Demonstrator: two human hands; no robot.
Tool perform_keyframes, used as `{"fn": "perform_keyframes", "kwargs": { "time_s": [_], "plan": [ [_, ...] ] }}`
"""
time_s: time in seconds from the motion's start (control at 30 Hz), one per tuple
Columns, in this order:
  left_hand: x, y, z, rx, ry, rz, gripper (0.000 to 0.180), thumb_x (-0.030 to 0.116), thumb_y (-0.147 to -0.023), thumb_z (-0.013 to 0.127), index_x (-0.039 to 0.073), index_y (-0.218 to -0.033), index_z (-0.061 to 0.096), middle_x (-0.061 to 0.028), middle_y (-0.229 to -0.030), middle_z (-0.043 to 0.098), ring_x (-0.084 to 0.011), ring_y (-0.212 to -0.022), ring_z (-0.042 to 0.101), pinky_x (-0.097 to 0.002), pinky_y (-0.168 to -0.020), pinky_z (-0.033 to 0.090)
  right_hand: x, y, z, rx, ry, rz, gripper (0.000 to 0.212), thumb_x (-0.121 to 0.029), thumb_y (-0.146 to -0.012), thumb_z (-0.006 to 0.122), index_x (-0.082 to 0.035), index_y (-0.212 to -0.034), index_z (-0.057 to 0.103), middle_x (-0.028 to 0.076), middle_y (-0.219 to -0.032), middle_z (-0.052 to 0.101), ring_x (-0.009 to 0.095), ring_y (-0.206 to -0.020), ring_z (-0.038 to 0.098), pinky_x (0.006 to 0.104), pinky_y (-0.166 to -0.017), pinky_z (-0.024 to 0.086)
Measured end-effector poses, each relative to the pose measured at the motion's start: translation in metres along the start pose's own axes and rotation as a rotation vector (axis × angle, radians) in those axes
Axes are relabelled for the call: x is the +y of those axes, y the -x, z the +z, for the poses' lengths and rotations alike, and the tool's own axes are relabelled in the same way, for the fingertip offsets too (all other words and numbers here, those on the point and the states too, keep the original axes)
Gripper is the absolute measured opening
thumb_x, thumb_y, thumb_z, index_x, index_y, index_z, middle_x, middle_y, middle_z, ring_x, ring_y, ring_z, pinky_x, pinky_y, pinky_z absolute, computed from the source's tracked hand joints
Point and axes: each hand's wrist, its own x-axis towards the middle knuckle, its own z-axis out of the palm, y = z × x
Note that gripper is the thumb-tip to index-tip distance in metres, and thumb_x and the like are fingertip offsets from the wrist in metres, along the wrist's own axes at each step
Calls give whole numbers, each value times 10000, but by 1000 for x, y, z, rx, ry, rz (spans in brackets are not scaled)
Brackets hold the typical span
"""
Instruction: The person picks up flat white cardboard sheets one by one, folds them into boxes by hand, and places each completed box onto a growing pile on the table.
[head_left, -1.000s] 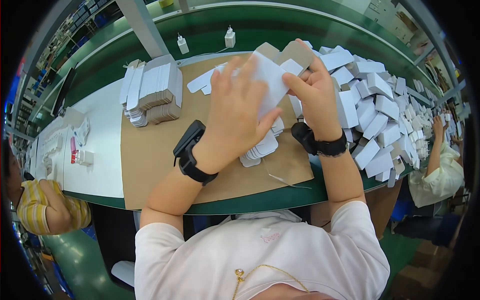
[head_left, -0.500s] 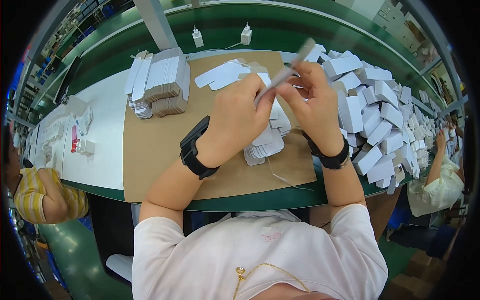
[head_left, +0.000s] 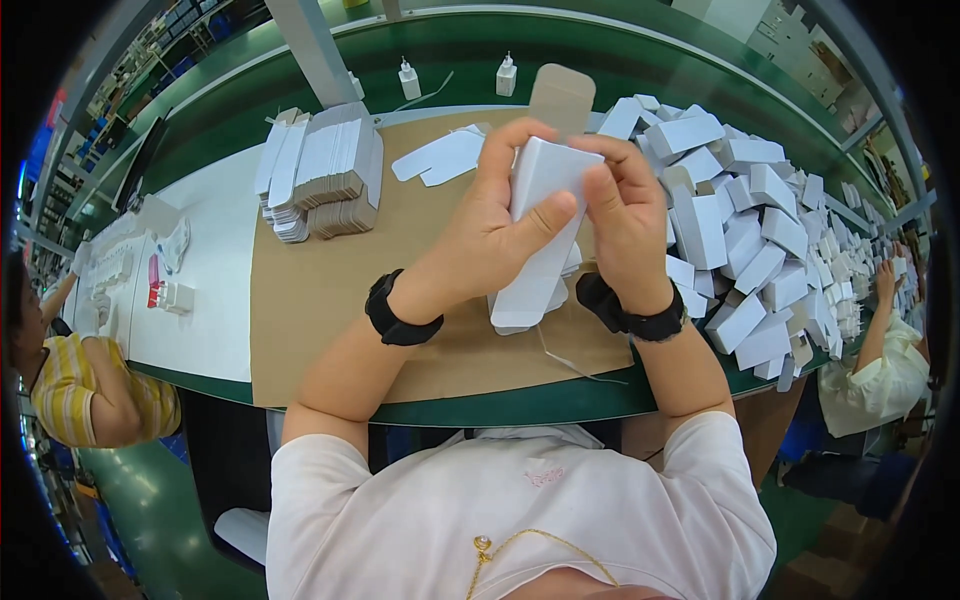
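Note:
Between my hands is a small white carton (head_left: 541, 205), squared up into a box shape and tilted away from me. A grey-brown end flap stands open at its far end, and a long white flap hangs toward me at the near end. My left hand (head_left: 505, 215) grips its left side, thumb across the front. My right hand (head_left: 625, 205) holds the right edge, with the thumb near the top corner. Partly hidden below the carton lies a pile of flat white blanks (head_left: 567, 270). One loose flat blank (head_left: 440, 155) rests farther left on the brown cardboard sheet (head_left: 330, 320).
Stacked flat cartons (head_left: 325, 165) stand at the back left. A large heap of folded white boxes (head_left: 750, 225) covers the right side. Two white chargers (head_left: 409, 80) stand at the back. A person in yellow stripes (head_left: 90, 390) works at left; another person (head_left: 865, 370) is at right.
The carton was edge-on and blurred, held slantwise; now it is opened into a box and its white face is turned toward me. My right hand has come in beside my left around it.

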Motion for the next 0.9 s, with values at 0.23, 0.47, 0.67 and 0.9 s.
{"fn": "perform_keyframes", "kwargs": {
  "time_s": [0.23,0.47,0.67,0.9],
  "plan": [
    [8,0,4,28,216,-150,530,361,-891,515,152,-1250,186,-127,-987,522,-198,-694,602,-318,-611,517,-3,2,-11,-98,368,-124,284,-241,-892,559,-14,-1059,521,65,-963,601,100,-824,529,203,-699,417],
    [10,-1,-10,-128,61,-184,771,416,-846,571,103,-1332,61,-134,-990,558,-185,-818,601,-314,-695,503,-12,-16,-31,-243,354,-322,202,-58,-816,627,26,-999,643,132,-1005,635,161,-899,600,225,-757,484],
    [18,0,-14,-179,-95,-126,797,393,-821,621,83,-1324,88,-146,-985,551,-188,-889,563,-313,-763,462,-26,-13,-27,-111,248,42,228,-57,-815,598,27,-1024,638,114,-982,650,122,-824,595,231,-731,470],
    [19,-1,-14,-113,-165,-179,787,397,-846,585,76,-1334,58,-140,-955,586,-180,-841,597,-301,-731,478,-22,-14,-26,-271,313,-94,233,-74,-813,606,19,-1024,641,146,-1046,632,122,-809,595,244,-734,475]
  ]
}}
